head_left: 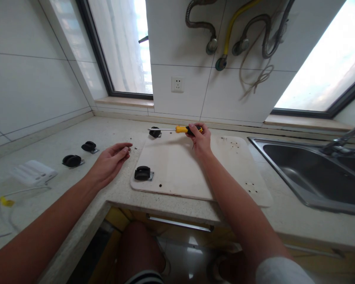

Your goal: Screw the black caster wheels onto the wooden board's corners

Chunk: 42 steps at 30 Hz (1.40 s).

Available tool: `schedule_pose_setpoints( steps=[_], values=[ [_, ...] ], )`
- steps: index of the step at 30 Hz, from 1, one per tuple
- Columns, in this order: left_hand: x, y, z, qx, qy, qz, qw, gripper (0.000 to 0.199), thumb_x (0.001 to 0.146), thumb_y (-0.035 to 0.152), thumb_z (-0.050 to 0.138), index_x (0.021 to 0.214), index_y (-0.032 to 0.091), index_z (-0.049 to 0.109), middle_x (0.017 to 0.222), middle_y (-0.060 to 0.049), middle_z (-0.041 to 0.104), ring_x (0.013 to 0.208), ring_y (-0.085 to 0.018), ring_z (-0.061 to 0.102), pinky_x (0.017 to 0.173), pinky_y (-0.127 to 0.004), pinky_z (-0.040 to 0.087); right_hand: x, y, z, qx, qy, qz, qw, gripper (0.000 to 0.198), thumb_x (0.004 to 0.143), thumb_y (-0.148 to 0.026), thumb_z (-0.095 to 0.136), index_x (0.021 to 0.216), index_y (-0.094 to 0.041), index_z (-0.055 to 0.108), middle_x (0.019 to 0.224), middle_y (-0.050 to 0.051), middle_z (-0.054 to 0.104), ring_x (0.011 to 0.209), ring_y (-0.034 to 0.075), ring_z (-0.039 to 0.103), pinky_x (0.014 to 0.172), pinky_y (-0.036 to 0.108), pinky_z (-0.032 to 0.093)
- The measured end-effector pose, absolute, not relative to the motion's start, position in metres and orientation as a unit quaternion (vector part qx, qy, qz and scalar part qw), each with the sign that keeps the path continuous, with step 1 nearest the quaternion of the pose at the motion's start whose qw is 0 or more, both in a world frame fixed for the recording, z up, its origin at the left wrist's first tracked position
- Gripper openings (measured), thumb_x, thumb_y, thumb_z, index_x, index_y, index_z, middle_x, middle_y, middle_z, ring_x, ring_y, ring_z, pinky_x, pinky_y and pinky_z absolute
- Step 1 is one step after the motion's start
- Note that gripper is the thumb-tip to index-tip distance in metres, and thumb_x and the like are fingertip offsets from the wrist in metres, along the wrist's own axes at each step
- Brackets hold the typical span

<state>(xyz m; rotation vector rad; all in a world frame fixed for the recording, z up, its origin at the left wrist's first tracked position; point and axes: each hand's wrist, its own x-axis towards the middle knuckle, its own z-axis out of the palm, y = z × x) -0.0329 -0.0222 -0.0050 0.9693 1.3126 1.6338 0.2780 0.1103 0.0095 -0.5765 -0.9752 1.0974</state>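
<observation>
My right hand (200,139) is closed round the black and yellow handle of a screwdriver (182,129). Its metal shaft points left over the far edge of a white board (180,165), with the tip in front of a black caster wheel (154,132) at the board's far left corner. Another caster wheel (142,173) sits on the near left corner. Left of the board, my left hand (112,162) hovers over the counter with thumb and fingers pinched together; whatever they hold is too small to name. Small dark bits (135,148) lie close to its fingertips.
Two loose caster wheels (71,160) (89,146) lie on the counter at left, near a white plastic device (34,172) and a white cable (26,190). A steel sink (284,173) is at right. Small holes (251,187) mark the board's right end.
</observation>
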Motion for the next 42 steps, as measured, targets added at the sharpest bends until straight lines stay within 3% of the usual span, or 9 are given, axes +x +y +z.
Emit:
schedule_pose_setpoints(
  steps=[6,10,14,23,35,42],
  values=[
    [-0.017,-0.028,0.007,0.296,0.482,0.678,0.469,0.019,0.089,0.001,0.076,0.091,0.018,0.083,0.095,-0.006,0.077,0.084,-0.010,0.072,0.087,-0.015,0.064,0.275,0.101,0.011,-0.247,-0.491,0.517,0.657,0.058,0.061,-0.059,0.105,0.090,-0.023,0.071,0.084,-0.005,0.070,0.079,0.012,0.070,0.070,0.024,0.064],
    [-0.010,-0.033,0.015,0.269,0.483,0.677,0.486,0.024,0.095,-0.002,0.069,0.089,0.018,0.082,0.095,-0.007,0.080,0.087,-0.009,0.076,0.088,-0.015,0.066,0.273,0.098,0.009,-0.239,-0.522,0.521,0.632,0.056,0.063,-0.058,0.106,0.091,-0.022,0.073,0.085,-0.004,0.072,0.079,0.013,0.071,0.071,0.025,0.065],
    [-0.005,-0.036,0.018,0.278,0.491,0.669,0.484,0.019,0.093,-0.001,0.074,0.091,0.017,0.082,0.096,-0.007,0.081,0.089,-0.011,0.078,0.088,-0.017,0.067,0.271,0.095,0.008,-0.220,-0.551,0.521,0.614,0.054,0.067,-0.056,0.106,0.093,-0.022,0.073,0.083,-0.005,0.071,0.075,0.011,0.071,0.072,0.025,0.066],
    [-0.002,-0.039,0.016,0.320,0.499,0.657,0.466,0.015,0.083,0.007,0.089,0.093,0.017,0.082,0.091,-0.005,0.080,0.088,-0.012,0.077,0.083,-0.017,0.065,0.269,0.092,0.008,-0.229,-0.560,0.513,0.609,0.058,0.066,-0.061,0.105,0.094,-0.023,0.072,0.084,-0.005,0.072,0.079,0.012,0.073,0.074,0.026,0.067],
    [-0.005,-0.039,0.001,0.418,0.512,0.655,0.366,0.045,0.070,0.040,0.102,0.104,0.017,0.085,0.104,-0.011,0.085,0.099,-0.024,0.083,0.099,-0.039,0.070,0.270,0.093,0.008,-0.231,-0.562,0.511,0.609,0.060,0.065,-0.062,0.106,0.096,-0.023,0.072,0.085,-0.004,0.075,0.079,0.013,0.075,0.077,0.027,0.067],
    [0.007,-0.048,0.006,0.465,0.560,0.636,0.256,0.040,0.075,0.046,0.097,0.101,0.018,0.084,0.098,-0.010,0.086,0.096,-0.030,0.084,0.100,-0.046,0.070,0.270,0.094,0.008,-0.251,-0.568,0.494,0.609,0.058,0.067,-0.064,0.104,0.087,-0.021,0.070,0.077,-0.004,0.075,0.066,0.012,0.072,0.067,0.026,0.065]
  ],
)
